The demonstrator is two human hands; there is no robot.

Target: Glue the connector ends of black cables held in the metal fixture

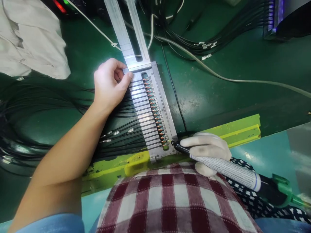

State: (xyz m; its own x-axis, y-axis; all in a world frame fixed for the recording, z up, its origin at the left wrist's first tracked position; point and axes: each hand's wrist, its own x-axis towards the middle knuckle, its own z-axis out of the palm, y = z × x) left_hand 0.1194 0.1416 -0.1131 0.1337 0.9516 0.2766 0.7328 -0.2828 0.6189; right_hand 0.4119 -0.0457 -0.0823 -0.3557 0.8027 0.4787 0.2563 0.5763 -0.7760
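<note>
A metal fixture plate [143,110] holds a row of black cables whose stripped, coppery ends lie across its long slot [165,147]. My bare left hand [111,81] pinches the plate's upper left edge, thumb on top and fingers curled, partly hidden. In a white glove, my right hand [209,149] grips a pen-shaped tool [225,168] with a black nose, a printed white barrel and a green tail end. The tool's tip is beside the lowest cable ends; whether it touches them I cannot tell. A hinged metal frame [116,26] extends upward from the plate's top.
Bundled black cables [48,100] spread left of the plate, some with metal terminals. More cables [218,29] run to a purple-lit device [274,16] at upper right. White cloth [31,38] lies upper left. A grey cord [218,76] crosses the green table [206,97]; yellow-green strips edge its front.
</note>
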